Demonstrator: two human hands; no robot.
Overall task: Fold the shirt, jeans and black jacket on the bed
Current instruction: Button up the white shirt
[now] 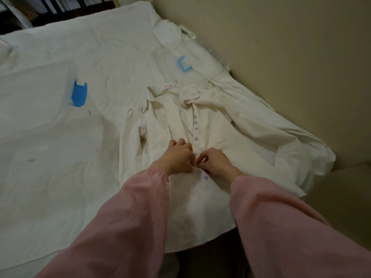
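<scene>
Shirt flat, face-up on near right side of bed. My left hand and right hand both pinch its placket (buttoning, I'd judge, so fronts stay aligned for folding).

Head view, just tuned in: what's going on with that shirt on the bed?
A person in pink sleeves has the white shirt spread face up on the bed. The left hand and right hand both pinch its front along the row of buttons, apparently fastening it. The collar end lies open, and no fold shows yet. Jeans and jacket are not in view.
</scene>
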